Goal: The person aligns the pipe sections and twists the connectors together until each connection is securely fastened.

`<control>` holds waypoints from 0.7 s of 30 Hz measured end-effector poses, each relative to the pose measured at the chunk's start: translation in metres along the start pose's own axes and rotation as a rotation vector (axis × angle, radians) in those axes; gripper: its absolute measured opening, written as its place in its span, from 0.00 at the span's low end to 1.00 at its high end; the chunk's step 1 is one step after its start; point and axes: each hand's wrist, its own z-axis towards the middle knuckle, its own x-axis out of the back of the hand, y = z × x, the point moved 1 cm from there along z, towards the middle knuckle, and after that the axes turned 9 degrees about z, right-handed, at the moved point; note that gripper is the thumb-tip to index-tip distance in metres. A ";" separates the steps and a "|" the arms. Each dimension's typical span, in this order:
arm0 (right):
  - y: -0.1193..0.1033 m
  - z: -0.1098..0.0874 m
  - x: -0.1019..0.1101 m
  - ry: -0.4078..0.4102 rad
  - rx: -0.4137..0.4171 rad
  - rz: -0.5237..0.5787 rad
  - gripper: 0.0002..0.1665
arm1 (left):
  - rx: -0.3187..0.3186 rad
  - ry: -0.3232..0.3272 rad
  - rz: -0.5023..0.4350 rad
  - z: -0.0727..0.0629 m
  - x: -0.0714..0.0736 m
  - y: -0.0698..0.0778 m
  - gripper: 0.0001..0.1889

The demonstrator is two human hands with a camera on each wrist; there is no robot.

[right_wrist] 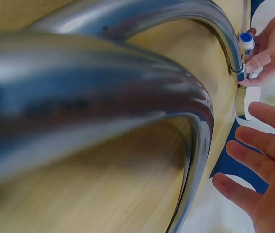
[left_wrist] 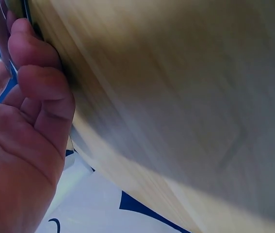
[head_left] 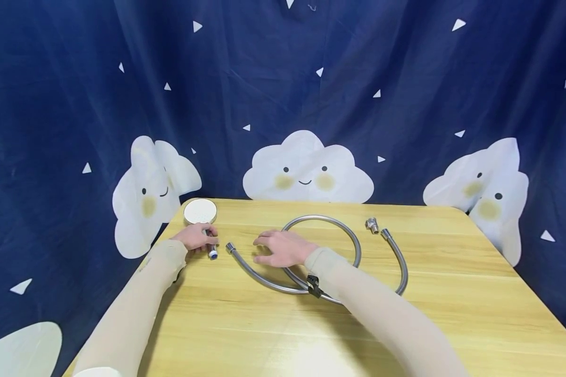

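Observation:
At the table's far left, my left hand has its fingers curled round the handle of a shower head. The round white face of the shower head points up, and the handle's blue-tipped end sticks out below the fingers. In the left wrist view the curled fingers are close to the wood, and the handle is mostly hidden. My right hand hovers over the coiled grey shower hose, holding nothing, its fingers spread. One hose end lies between the two hands.
A small chrome angled fitting lies at the back right, beside the other hose end. The wooden table ends at a dark blue curtain with cloud prints.

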 end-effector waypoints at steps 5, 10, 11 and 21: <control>-0.004 0.005 0.002 -0.025 -0.010 0.004 0.36 | 0.012 -0.003 -0.002 -0.003 -0.001 0.001 0.17; -0.008 0.013 0.005 -0.029 0.000 -0.023 0.36 | 0.006 -0.004 0.001 -0.004 0.000 0.001 0.17; -0.009 0.015 0.005 -0.031 0.002 -0.023 0.36 | -0.002 -0.008 -0.002 -0.004 0.001 0.001 0.17; -0.019 0.026 0.007 -0.052 -0.004 -0.025 0.37 | 0.008 0.009 -0.002 -0.003 0.001 0.000 0.16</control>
